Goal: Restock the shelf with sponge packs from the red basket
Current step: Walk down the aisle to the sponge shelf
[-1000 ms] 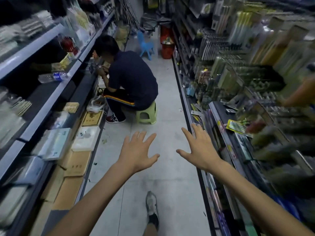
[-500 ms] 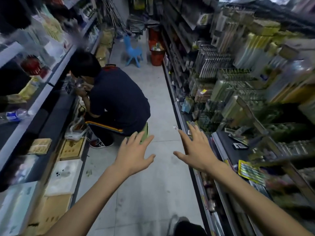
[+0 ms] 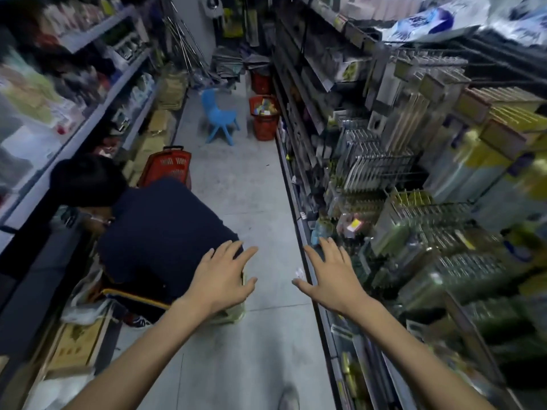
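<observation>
Far down the aisle a red basket (image 3: 263,118) holding colourful packs stands on the floor against the right shelf (image 3: 299,184), with another red basket (image 3: 261,81) behind it. My left hand (image 3: 220,276) and my right hand (image 3: 331,273) are stretched out in front of me over the floor, fingers spread, holding nothing. Both hands are well short of the baskets. The right shelf is packed with hanging packs, blurred by motion.
A person in a dark shirt (image 3: 159,232) crouches at the left shelf (image 3: 74,137), just left of my left hand. A red wheeled basket (image 3: 167,168) stands beyond the person. A blue plastic chair (image 3: 219,115) sits mid-aisle beside the far baskets. Boxes line the left floor edge.
I have walked forward along the aisle: the crouching person is now beside my left hand, and the red baskets and blue chair are nearer. Both hands stay spread and empty.
</observation>
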A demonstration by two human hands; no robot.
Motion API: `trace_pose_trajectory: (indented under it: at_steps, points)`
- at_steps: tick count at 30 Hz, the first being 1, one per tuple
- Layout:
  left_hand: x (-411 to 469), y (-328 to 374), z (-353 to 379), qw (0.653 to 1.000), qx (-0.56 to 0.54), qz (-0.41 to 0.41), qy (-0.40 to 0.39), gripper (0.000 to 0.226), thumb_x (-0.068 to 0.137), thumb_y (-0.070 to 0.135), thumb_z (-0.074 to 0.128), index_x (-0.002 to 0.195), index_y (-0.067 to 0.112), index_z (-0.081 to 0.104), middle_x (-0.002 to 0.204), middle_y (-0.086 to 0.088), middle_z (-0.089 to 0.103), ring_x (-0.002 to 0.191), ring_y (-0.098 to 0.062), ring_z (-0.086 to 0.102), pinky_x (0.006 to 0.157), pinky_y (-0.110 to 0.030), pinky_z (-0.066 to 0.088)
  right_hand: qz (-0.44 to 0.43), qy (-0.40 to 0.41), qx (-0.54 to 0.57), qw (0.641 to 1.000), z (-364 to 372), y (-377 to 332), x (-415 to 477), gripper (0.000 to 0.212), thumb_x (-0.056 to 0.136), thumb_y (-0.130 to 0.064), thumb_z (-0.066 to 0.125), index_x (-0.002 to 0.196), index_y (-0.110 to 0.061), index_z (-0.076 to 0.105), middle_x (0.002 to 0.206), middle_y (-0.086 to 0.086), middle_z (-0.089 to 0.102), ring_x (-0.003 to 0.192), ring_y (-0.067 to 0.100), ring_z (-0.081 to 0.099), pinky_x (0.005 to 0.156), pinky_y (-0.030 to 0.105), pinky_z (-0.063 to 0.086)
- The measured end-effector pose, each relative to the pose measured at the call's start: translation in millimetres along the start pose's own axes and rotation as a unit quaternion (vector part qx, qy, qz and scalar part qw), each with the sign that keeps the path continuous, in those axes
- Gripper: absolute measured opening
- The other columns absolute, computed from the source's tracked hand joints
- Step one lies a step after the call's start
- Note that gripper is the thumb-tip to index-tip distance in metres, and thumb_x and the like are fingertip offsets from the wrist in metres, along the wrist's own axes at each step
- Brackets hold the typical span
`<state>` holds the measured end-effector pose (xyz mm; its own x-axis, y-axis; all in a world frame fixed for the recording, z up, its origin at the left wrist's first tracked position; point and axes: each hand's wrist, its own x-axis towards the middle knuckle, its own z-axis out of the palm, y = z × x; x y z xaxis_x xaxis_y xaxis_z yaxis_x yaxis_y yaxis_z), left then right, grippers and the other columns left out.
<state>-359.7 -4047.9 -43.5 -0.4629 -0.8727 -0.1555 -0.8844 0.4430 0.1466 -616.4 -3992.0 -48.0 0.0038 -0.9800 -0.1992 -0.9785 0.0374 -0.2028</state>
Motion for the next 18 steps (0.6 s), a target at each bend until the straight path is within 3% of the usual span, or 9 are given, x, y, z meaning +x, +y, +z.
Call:
trace_pose_trajectory:
  at_steps: [2,8,13,18]
  points:
    - [43,-6,-14,0.999,-0.030,-0.013,0.012,0.073,0.092,0.063,0.041,0.159,0.037,0.026,0.167,0.000,0.025,0.154,-0.022,0.021,0.123,-0.044,0.026,-0.001,0.003,0.012,1.000,-13,10,45,0.088,0.094,-0.071,0.045,0.163,-0.025,0.013,0.170,0.015,0.006,0.158,0.034,-0.002,0.127,0.049,0.001]
    - [163,-41,-40,0.998,-0.032,-0.033,0.032,0.086,0.079,0.070,0.024,0.157,0.035,0.032,0.163,-0.005,0.034,0.151,-0.025,0.030,0.122,-0.047,0.029,-0.016,-0.010,0.038,0.999,-43,24,181,0.087,0.094,-0.069,0.048,0.163,-0.027,0.014,0.170,0.015,0.005,0.158,0.032,-0.001,0.127,0.047,0.002]
    - [281,-96,-43,0.998,-0.034,-0.057,0.023,0.087,0.078,0.071,0.025,0.158,0.037,0.028,0.165,-0.005,0.029,0.152,-0.026,0.027,0.122,-0.045,0.028,-0.040,-0.013,0.018,0.999,-59,31,325,0.087,0.095,-0.069,0.047,0.163,-0.027,0.014,0.170,0.015,0.003,0.158,0.033,-0.001,0.127,0.048,0.001]
    - [406,-163,-63,0.995,-0.059,-0.070,0.038,0.087,0.078,0.071,0.023,0.158,0.036,0.030,0.162,-0.001,0.036,0.148,-0.021,0.034,0.120,-0.039,0.028,-0.048,-0.016,0.011,0.999,-87,22,474,0.089,0.093,-0.071,0.048,0.163,-0.028,0.013,0.170,0.014,0.004,0.158,0.033,-0.003,0.126,0.047,-0.001]
